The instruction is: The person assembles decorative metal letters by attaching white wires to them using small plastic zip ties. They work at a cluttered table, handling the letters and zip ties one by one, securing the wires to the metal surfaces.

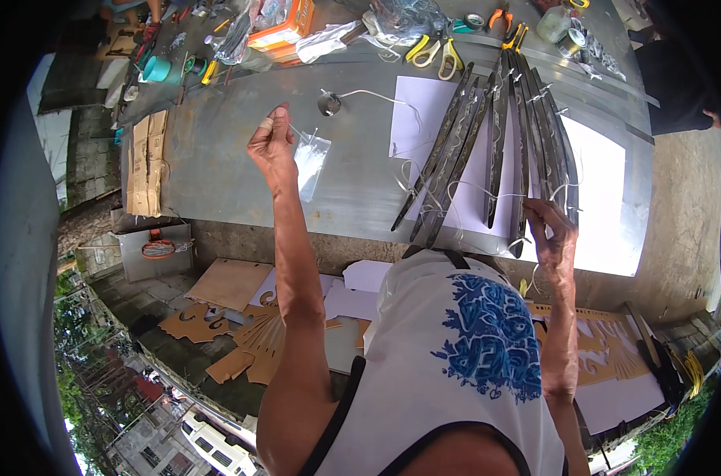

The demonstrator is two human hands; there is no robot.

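My left hand (272, 151) is raised over the left half of the metal table, thumb and fingertips pinched on a thin pale strip (296, 129), possibly a cable tie. Just right of it lies a small clear plastic bag (313, 159) of thin white strips. At the right, several long dark slats (498, 147) fan out, narrow ends toward me, with small white ties and wire along them. My right hand (552, 230) is beside their near ends, its fingers closed on a thin white wire (487, 189). The wire's exact grip point is partly hidden by the fingertips.
White sheets (602, 190) lie under the slats. A round dark piece with a white wire (329, 103) sits mid-table. Scissors (449, 59), pliers (499, 17), an orange box (285, 25) and a teal cup (157, 69) crowd the far edge. Folded cardboard (146, 163) lies left.
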